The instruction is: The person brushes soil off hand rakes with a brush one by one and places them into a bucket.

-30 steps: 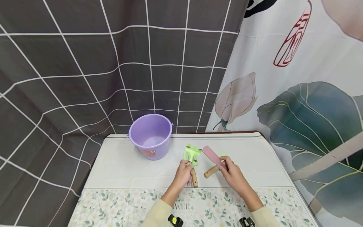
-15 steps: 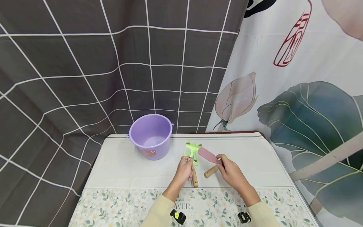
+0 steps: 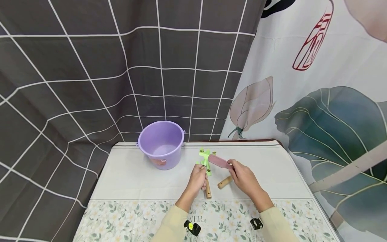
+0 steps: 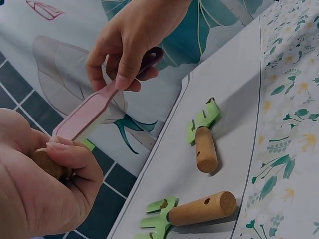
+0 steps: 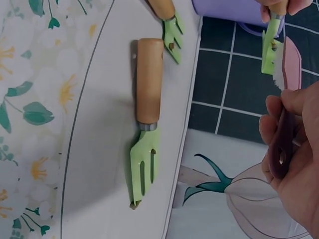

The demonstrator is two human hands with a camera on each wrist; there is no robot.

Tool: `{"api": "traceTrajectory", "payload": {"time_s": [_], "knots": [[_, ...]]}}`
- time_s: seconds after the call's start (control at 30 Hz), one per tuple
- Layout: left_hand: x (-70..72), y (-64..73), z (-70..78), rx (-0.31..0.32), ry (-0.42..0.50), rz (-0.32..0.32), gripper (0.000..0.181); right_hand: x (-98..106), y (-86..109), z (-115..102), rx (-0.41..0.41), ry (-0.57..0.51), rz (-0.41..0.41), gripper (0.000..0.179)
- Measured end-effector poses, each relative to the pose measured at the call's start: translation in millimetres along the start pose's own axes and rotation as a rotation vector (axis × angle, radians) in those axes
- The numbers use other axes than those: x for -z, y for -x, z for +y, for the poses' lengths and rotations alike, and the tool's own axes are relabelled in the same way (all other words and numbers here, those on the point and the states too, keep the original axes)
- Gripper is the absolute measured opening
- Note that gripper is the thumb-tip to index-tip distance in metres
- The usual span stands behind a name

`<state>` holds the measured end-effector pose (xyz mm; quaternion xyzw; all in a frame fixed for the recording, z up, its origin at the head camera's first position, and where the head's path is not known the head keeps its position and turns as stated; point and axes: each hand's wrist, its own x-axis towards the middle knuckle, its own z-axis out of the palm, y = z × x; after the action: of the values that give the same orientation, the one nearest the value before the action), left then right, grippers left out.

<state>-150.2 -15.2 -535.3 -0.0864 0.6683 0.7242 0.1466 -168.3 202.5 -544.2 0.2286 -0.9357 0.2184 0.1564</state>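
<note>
My left hand (image 3: 196,179) grips the wooden handle (image 4: 49,164) of a small green garden rake (image 3: 204,154), raised above the table. My right hand (image 3: 244,177) pinches the dark handle (image 5: 282,144) of a pink brush (image 3: 219,161). In the right wrist view, its white bristles (image 5: 278,67) are right by the rake's green head (image 5: 269,52); contact is hard to tell. Beneath the hands lie two green garden forks with wooden handles. One fork (image 5: 144,164) is under my right hand, the other (image 4: 199,209) below my left. Brown specks mark the green tines.
A purple bucket (image 3: 164,161) stands at the back left of the white table (image 3: 127,178). A floral strip (image 3: 121,222) runs along the front. A dark grid curtain (image 3: 178,84) and a white patterned curtain (image 3: 281,74) hang behind.
My right hand has moved left with the brush, bringing its pink end over to the rake's head. My left hand has shifted slightly up and right. The bucket and forks lie unmoved.
</note>
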Motion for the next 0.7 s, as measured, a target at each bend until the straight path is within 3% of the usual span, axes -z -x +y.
{"api": "traceTrajectory", "payload": {"time_s": [0.7], "knots": [[-2.2, -0.7, -1.1, -0.008, 0.045, -0.001, 0.023, -1.2, -11.6, 6.2, 0.019, 0.179, -0.003, 0.034]]}}
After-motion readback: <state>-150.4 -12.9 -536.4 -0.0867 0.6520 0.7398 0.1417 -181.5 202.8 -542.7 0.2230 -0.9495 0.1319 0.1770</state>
